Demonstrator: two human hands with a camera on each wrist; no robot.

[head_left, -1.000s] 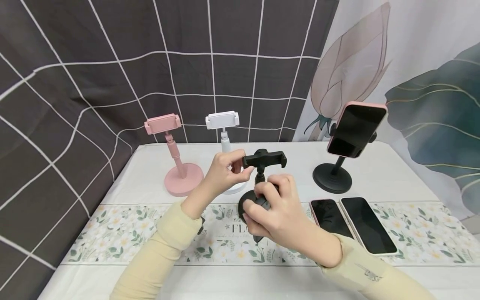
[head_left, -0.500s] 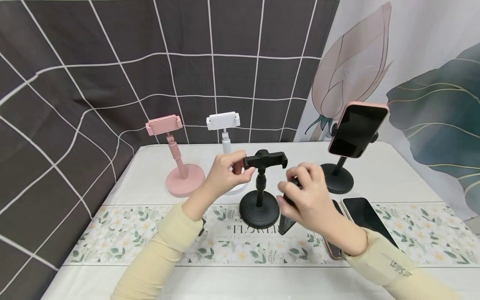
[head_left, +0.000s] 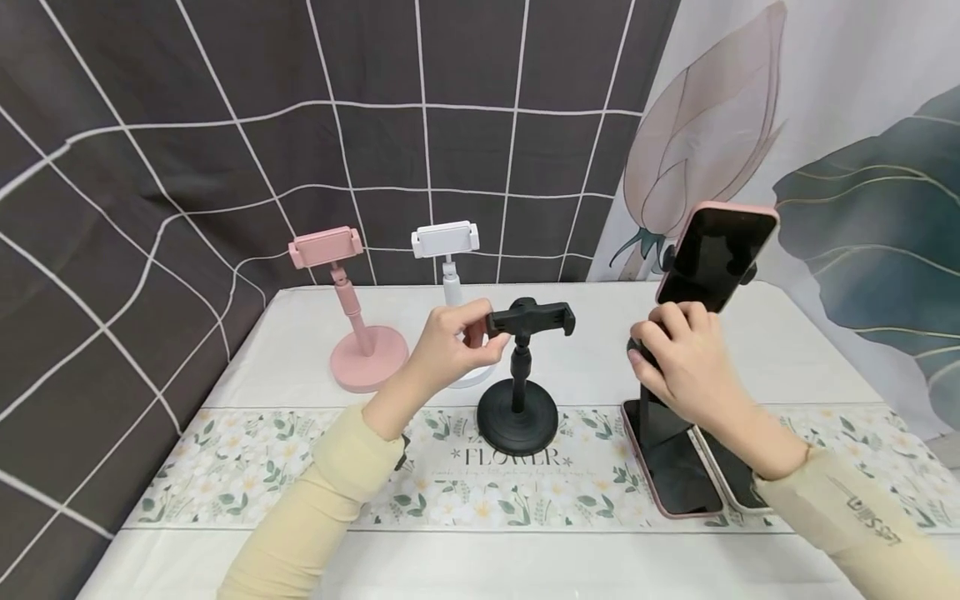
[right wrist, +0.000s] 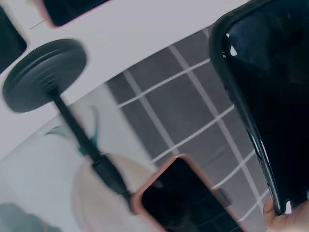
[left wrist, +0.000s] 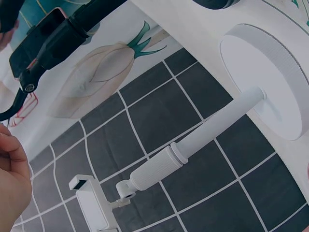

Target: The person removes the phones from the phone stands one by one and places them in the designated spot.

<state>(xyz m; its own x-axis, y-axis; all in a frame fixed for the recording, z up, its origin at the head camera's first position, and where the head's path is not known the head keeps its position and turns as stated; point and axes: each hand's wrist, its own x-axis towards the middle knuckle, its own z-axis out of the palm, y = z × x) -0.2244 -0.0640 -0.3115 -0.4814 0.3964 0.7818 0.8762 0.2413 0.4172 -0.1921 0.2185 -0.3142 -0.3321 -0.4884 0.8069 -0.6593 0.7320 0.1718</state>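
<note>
My left hand (head_left: 448,348) pinches the left end of the clamp on a black phone stand (head_left: 517,421), whose round base rests upright on the table. The left wrist view shows part of that hand beside the stand's dark joint. To the right, my right hand (head_left: 688,367) grips a phone in a black case (right wrist: 282,116), raised above the table. Under it lie a pink-edged phone (head_left: 681,487) and a white-edged phone (head_left: 731,471), side by side and partly hidden by the right hand and arm. Behind, a second black stand (right wrist: 46,75) carries a pink-cased phone (head_left: 716,254).
A pink phone stand (head_left: 367,358) stands at the back left. Beside it is a white phone stand (left wrist: 212,128), partly hidden behind my left hand in the head view. A floral strip (head_left: 247,467) crosses the white table. A dark gridded curtain (head_left: 285,150) hangs behind.
My right hand has carried the black-cased phone rightward, away from the near black stand and over the lying phones. The left hand keeps its pinch on the clamp.
</note>
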